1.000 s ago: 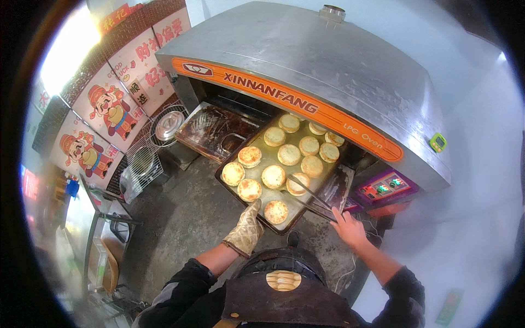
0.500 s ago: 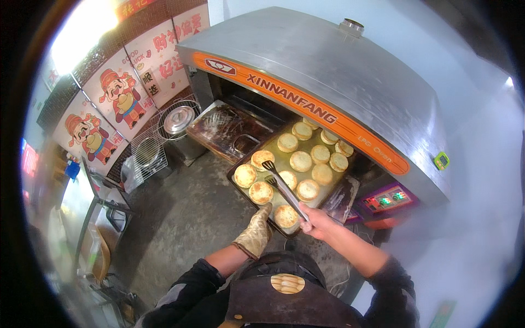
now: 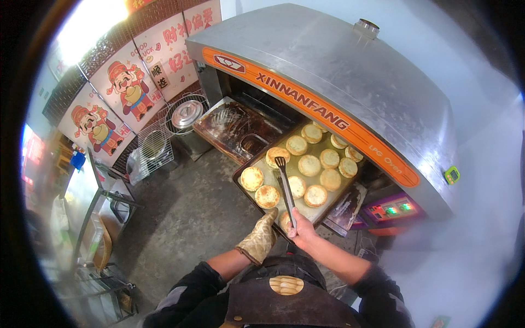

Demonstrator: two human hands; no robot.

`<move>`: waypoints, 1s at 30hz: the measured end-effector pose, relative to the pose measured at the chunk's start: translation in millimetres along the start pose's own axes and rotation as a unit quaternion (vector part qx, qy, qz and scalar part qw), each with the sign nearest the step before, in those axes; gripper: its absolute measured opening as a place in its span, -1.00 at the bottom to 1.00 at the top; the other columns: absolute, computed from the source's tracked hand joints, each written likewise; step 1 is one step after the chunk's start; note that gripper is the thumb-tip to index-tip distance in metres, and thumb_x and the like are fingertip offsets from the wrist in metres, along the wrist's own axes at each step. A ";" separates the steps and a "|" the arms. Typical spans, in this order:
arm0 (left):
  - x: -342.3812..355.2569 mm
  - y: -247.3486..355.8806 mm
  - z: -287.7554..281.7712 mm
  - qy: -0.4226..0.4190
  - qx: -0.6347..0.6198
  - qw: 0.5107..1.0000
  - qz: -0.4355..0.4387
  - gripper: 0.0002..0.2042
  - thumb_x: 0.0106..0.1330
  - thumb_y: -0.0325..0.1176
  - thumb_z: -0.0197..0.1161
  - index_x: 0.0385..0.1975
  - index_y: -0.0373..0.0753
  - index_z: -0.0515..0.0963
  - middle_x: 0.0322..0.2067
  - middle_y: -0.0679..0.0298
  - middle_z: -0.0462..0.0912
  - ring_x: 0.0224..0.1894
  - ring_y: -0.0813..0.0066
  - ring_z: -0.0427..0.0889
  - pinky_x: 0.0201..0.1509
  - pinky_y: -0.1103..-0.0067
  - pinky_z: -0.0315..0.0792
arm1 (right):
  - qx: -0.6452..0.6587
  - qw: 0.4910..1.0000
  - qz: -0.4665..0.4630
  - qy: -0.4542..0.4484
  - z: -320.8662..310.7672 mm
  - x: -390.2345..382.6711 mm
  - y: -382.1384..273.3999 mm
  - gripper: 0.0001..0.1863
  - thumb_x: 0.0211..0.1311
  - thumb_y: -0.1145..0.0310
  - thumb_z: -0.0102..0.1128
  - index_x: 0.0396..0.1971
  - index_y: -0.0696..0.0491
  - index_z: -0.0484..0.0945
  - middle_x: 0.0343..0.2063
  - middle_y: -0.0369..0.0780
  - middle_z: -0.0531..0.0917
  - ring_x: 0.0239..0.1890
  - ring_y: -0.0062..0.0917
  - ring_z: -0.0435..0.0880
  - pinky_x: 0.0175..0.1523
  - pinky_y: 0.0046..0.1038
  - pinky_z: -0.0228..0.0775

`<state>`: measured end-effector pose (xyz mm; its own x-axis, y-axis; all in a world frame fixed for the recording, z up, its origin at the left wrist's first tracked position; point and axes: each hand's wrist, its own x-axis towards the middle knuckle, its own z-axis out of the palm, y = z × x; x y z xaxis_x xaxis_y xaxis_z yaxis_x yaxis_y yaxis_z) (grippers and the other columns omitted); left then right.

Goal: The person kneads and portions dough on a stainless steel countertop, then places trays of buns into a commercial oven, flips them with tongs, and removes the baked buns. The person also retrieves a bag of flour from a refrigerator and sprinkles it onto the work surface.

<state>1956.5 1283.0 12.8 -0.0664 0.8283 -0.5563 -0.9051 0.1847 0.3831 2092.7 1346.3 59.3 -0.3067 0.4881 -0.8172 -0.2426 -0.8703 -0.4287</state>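
My left hand (image 3: 259,238), in a patterned tan oven mitt, is closed at the near left edge of a large dark-rimmed baking tray (image 3: 334,198). My bare right hand (image 3: 303,229) grips metal tongs (image 3: 288,191) by the handle end, above the tray's near corner. The tongs' slotted tip lies over a round browned flatbread (image 3: 274,152) on the tray's left side. Several more round flatbreads (image 3: 309,165) sit in the tray, some reaching back under the oven's front. The right hand and tongs partly cover the nearest flatbread (image 3: 284,220).
The steel oven (image 3: 328,60) with an orange front panel stands over the tray's far end. Left of the tray is a scorched dark plate (image 3: 235,128). A lidded metal pot (image 3: 187,116) and wire rack (image 3: 156,152) stand farther left. A lit control panel (image 3: 392,209) is at right.
My right hand has swung left, over the nearest flatbread, and the tongs stand steeper in view. The left mitt stays at the tray's edge. The whole view has shifted slightly.
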 end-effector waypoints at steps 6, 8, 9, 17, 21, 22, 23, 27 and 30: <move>37.5 -11.4 -51.6 0.014 0.016 0.998 -0.066 -0.64 0.72 -0.17 0.22 0.27 -0.30 0.59 0.06 0.15 0.74 0.04 0.31 0.72 0.17 0.35 0.65 | 0.066 0.996 -0.061 0.003 37.8 7.3 19.6 -0.66 0.70 -0.07 0.21 -0.07 -0.11 0.44 -0.43 -0.32 0.44 -0.61 -0.57 0.33 -0.53 -0.49 0.19; 53.3 -14.0 -66.9 -0.178 -0.111 0.974 -0.088 -0.66 0.70 -0.18 0.25 0.25 -0.29 0.61 0.00 0.19 0.76 0.01 0.36 0.72 0.15 0.38 0.65 | 0.095 0.993 -0.067 0.005 49.0 18.0 21.0 -0.67 0.72 -0.05 0.20 -0.03 -0.09 0.43 -0.41 -0.32 0.43 -0.60 -0.59 0.34 -0.52 -0.49 0.21; 58.0 -17.7 -68.9 -0.137 -0.113 0.981 -0.075 -0.67 0.69 -0.19 0.26 0.24 -0.28 0.61 -0.01 0.19 0.76 0.00 0.37 0.73 0.15 0.38 0.66 | 0.085 0.993 -0.081 -0.009 52.0 26.1 19.5 -0.66 0.71 -0.05 0.20 -0.01 -0.09 0.43 -0.41 -0.32 0.43 -0.60 -0.59 0.33 -0.52 -0.49 0.22; 7.6 -2.0 -5.7 0.019 -0.002 1.000 -0.013 -0.62 0.73 -0.22 0.20 0.37 -0.30 0.53 0.22 0.09 0.69 0.18 0.20 0.73 0.31 0.28 0.67 | -0.181 0.938 -0.295 0.026 -1.4 79.4 8.9 -0.57 0.63 0.06 0.35 0.27 0.02 0.63 -0.33 -0.21 0.63 -0.45 -0.44 0.59 -0.36 -0.28 0.52; -13.0 14.2 20.1 -0.024 -0.012 0.999 -0.022 -0.61 0.74 -0.25 0.18 0.40 -0.32 0.49 0.31 0.03 0.64 0.28 0.15 0.69 0.40 0.25 0.65 | -0.616 0.540 -0.544 0.182 -54.3 46.7 -20.7 -0.37 0.63 0.09 0.29 0.53 0.06 0.47 -0.19 0.07 0.73 -0.24 0.01 0.85 -0.23 -0.04 0.73; -15.3 16.0 22.5 -0.026 -0.018 0.999 -0.027 -0.61 0.73 -0.26 0.18 0.40 -0.33 0.48 0.33 0.03 0.63 0.30 0.14 0.69 0.42 0.25 0.65 | -0.690 0.480 -0.504 0.197 -63.2 36.7 -33.3 -0.39 0.63 0.10 0.26 0.54 0.01 0.46 -0.17 0.03 0.72 -0.27 0.03 0.84 -0.23 -0.06 0.75; -16.6 17.0 24.0 -0.004 -0.010 1.000 -0.027 -0.60 0.73 -0.28 0.19 0.41 -0.34 0.47 0.33 0.03 0.62 0.31 0.14 0.68 0.43 0.24 0.65 | -0.732 0.424 -0.493 0.203 -65.2 30.1 -46.2 -0.38 0.61 0.09 0.28 0.53 -0.01 0.45 -0.18 -0.02 0.68 -0.28 -0.08 0.86 -0.25 -0.13 0.77; -16.8 19.7 25.4 0.007 -0.002 1.000 -0.023 -0.56 0.70 -0.32 0.23 0.45 -0.35 0.42 0.36 0.02 0.59 0.34 0.13 0.66 0.49 0.22 0.62 | -0.756 0.328 -0.532 0.195 -54.8 -4.4 -71.7 -0.39 0.57 0.09 0.31 0.50 -0.05 0.47 -0.22 -0.08 0.62 -0.37 -0.15 0.82 -0.33 -0.18 0.72; -18.6 21.8 23.9 -0.007 -0.002 1.000 -0.029 -0.54 0.70 -0.31 0.24 0.46 -0.35 0.40 0.38 0.02 0.57 0.37 0.14 0.63 0.51 0.22 0.61 | -0.771 0.331 -0.511 0.187 -56.9 -48.6 -68.6 -0.37 0.54 0.10 0.36 0.51 -0.06 0.46 -0.20 -0.08 0.62 -0.36 -0.13 0.81 -0.29 -0.15 0.72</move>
<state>1948.1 1284.3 49.2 -0.0080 0.8231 -0.5679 -0.9093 0.2303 0.3467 2176.6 1378.5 106.5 -0.5843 0.7889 0.1903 0.8028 0.5962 -0.0067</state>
